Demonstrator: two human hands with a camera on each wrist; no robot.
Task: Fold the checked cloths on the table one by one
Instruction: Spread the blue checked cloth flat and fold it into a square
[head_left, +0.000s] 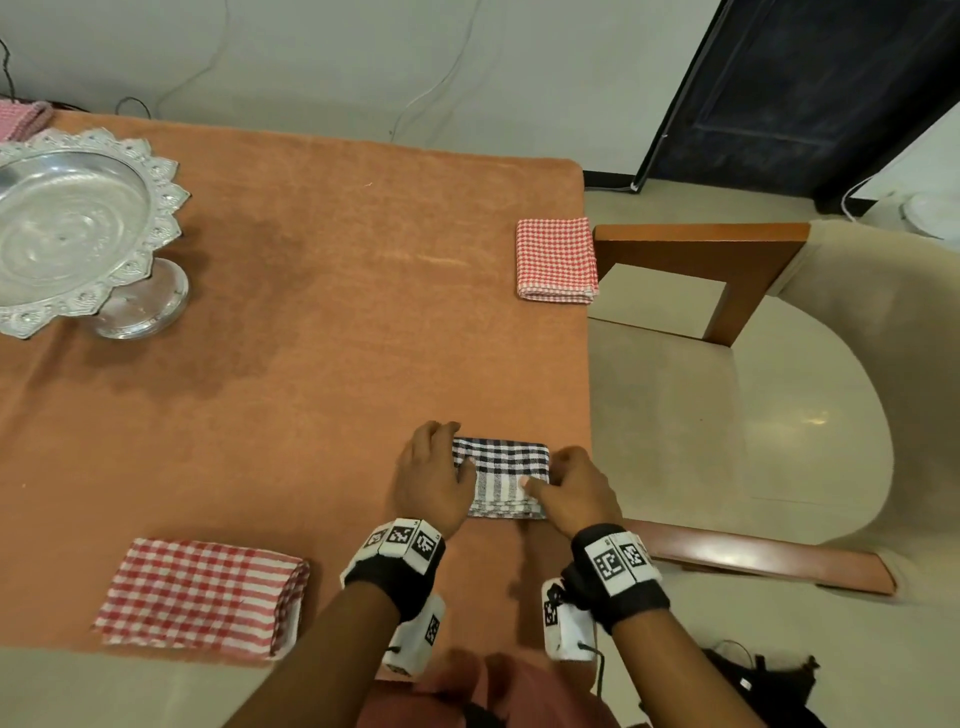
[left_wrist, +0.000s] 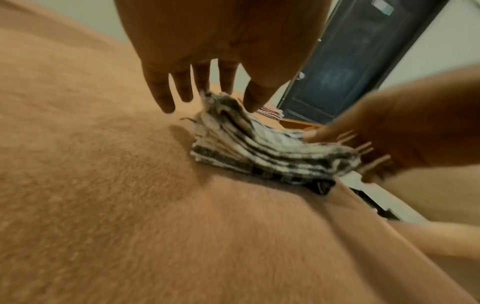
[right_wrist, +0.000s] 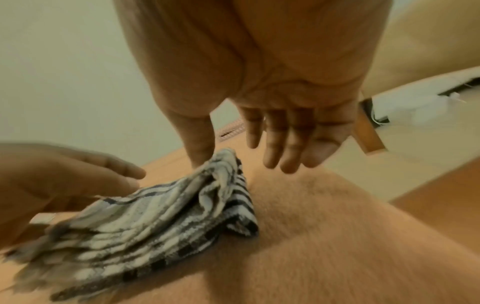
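Note:
A black-and-white checked cloth (head_left: 501, 475) lies folded into a small thick rectangle near the right edge of the orange-covered table (head_left: 322, 322). My left hand (head_left: 434, 467) rests at its left edge, thumb on top and straight fingers reaching to the far left corner. In the left wrist view, the left hand (left_wrist: 207, 88) touches the stacked layers of the cloth (left_wrist: 259, 152). My right hand (head_left: 571, 486) is at the right edge with its thumb on the cloth. In the right wrist view its fingers (right_wrist: 275, 148) hang straight beside the cloth (right_wrist: 155, 216).
A folded red checked cloth (head_left: 208, 597) lies at the near left. A folded small-check red cloth (head_left: 556, 260) sits at the table's right edge. A silver pedestal bowl (head_left: 78, 228) stands far left. A wooden-armed chair (head_left: 727, 270) is right of the table.

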